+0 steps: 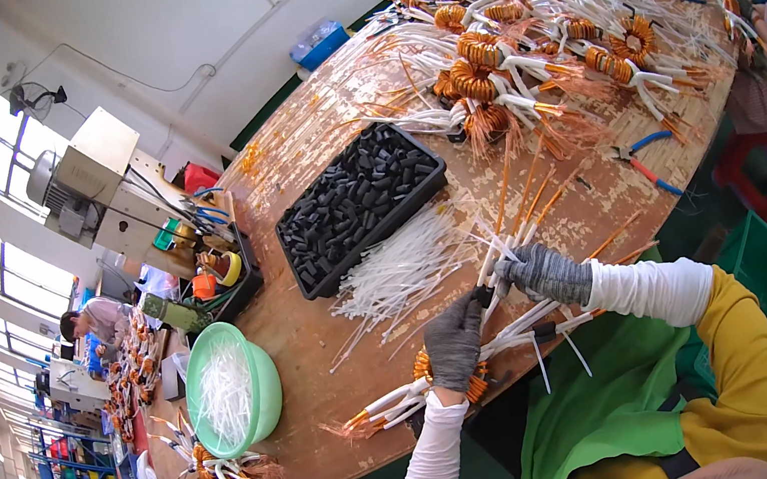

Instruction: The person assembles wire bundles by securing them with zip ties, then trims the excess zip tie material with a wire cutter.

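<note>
Both my hands wear grey gloves and work at the table's near edge. My left hand [454,341] is closed around white-sleeved wire leads by a small black tube, above a copper-wound ring coil [476,382]. My right hand [549,275], just right of it, is closed on the white-sleeved leads [486,266], whose orange copper ends fan away from me. Fingertip detail is too small to make out. More white leads with a black sleeve [545,331] run under my right wrist. Beyond my hands lies a pile of white cable ties [403,262].
A black tray [298,272] of black tubes stands mid-table; a green bowl [267,386] holds white ties. Finished-looking coils [479,51] heap at the far right, near pliers [647,165]. Another coil [207,467] lies left. A person sits at right by a red stool [761,181].
</note>
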A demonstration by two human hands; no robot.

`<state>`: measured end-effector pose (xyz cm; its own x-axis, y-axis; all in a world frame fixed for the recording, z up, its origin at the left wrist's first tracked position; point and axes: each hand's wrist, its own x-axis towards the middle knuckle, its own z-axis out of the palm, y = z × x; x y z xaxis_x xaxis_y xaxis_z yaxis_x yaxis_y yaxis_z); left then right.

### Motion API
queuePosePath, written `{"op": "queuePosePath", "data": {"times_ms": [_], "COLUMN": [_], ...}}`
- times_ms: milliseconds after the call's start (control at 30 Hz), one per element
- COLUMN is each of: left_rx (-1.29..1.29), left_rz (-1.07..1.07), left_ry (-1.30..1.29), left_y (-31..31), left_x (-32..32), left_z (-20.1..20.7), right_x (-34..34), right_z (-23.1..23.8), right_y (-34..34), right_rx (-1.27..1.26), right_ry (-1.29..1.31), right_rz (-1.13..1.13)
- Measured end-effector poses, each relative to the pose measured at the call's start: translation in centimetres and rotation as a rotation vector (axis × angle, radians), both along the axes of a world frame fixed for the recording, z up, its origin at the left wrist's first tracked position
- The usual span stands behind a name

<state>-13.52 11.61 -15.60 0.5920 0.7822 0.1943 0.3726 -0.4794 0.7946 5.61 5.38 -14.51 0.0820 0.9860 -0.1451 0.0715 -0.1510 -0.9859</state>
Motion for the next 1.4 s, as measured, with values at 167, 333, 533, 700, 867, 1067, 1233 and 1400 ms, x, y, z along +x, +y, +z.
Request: {"op": "queuePosePath", "data": {"times_ms": [167,333,533,700,867,1067,1233,1400], "left_rx": [0.077,0.035,0.008,-0.009,0.027,0.083,0.089,0.085], "left_rz": [-0.034,-0.037,-0.024,-0.005,-0.02,-0.025,-0.03,-0.031], "left_ry": [0.026,0.001,0.006,-0.013,-0.047,-0.058,-0.053,-0.067], "left_y": [0.0,0.4,0.3,0.4,0.3,0.5,0.3,0.2], "left_x": [-0.1,-0.5,-0.1,-0.3,-0.1,-0.4,-0.2,-0.2], "left_z": [0.3,-0.6,-0.1,-0.4,-0.4,-0.9,-0.5,-0.4], "right_x": [-0.4,-0.3,-1.3,-2.2,-2.5,-2.6,-2.4,-2.1], "right_z": [-2.0,-0.5,-3.4,-2.0,-2.6,-2.9,-3.2,-2.9], "right_y": [2.1,1.5,0.6,0.2,0.0,0.2,0.4,0.4], "right_rx": [0.176,0.044,0.08,0.019,0.064,0.093,0.076,0.085], "right_ry": [0.016,-0.087,-0.112,0.071,0.149,0.204,0.126,0.126], "right_rz": [-0.012,0.051,0.084,0.028,-0.028,-0.041,-0.035,-0.029]}}
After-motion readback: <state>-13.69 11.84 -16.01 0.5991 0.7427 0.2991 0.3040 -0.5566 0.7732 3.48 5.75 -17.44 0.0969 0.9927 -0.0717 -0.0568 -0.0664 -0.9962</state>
